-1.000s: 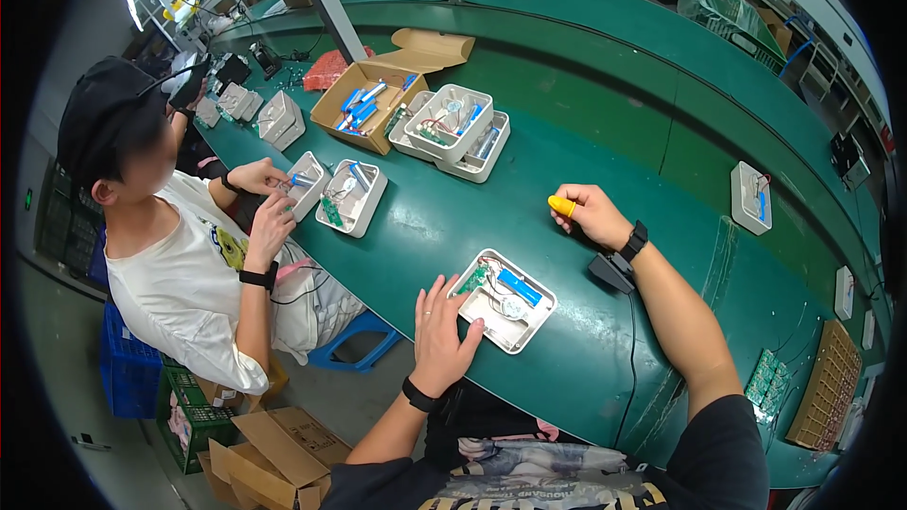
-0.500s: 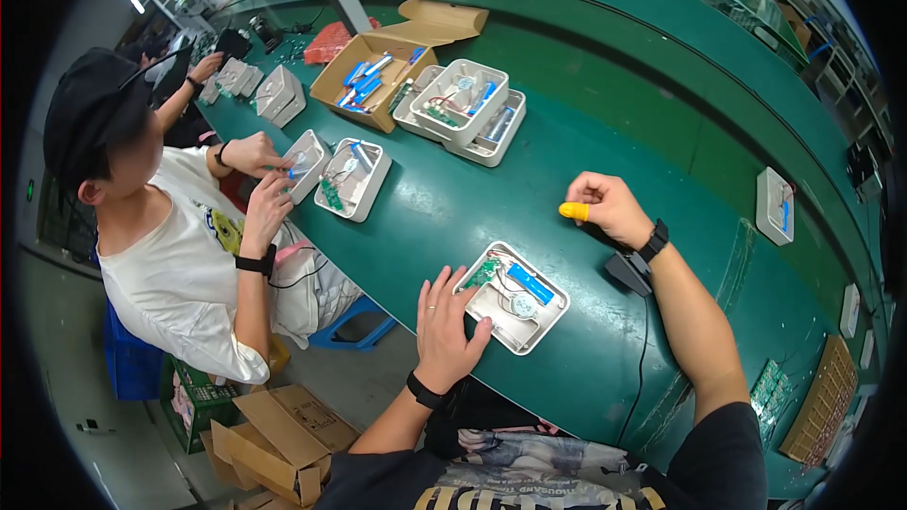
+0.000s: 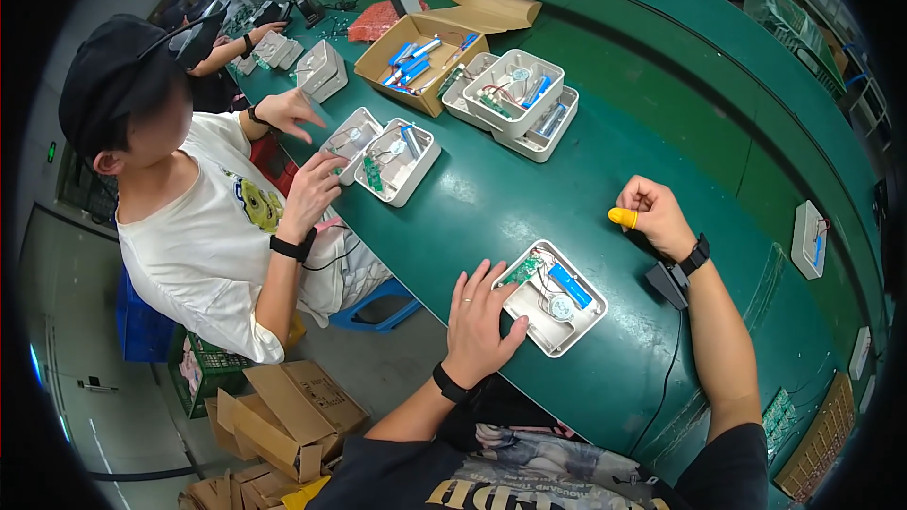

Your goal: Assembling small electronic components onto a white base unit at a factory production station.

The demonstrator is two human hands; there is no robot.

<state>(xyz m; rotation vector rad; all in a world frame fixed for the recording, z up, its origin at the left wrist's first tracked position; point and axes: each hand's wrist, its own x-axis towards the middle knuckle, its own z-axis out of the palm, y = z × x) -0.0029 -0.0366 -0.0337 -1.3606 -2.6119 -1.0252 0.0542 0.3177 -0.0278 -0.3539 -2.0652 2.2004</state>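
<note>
A white plastic housing (image 3: 536, 331) lies open side up on the green bench in front of me. Inside it are a green circuit board (image 3: 521, 271), a blue battery pack (image 3: 572, 285), a round white speaker-like disc (image 3: 560, 308) and thin wires. My left hand (image 3: 480, 326) is open, its fingertips resting on the housing's left rim. Away from the housing, to its upper right, my right hand (image 3: 657, 217) hovers with fingers curled against the thumb, which wears a yellow finger cot (image 3: 623, 217). Whether anything small is pinched there is hidden.
A co-worker at the left has both hands near two open housings (image 3: 413, 178). Farther back stand stacked housings (image 3: 539, 146) and a cardboard box (image 3: 370, 69) of blue batteries. Another housing (image 3: 809, 238) lies far right. A black cable (image 3: 672, 368) runs from my right wrist.
The whole view has swung, shifting the scene rightward. The co-worker's far hand has lifted off the housing and its fingers have spread. My hands keep nearly the same poses.
</note>
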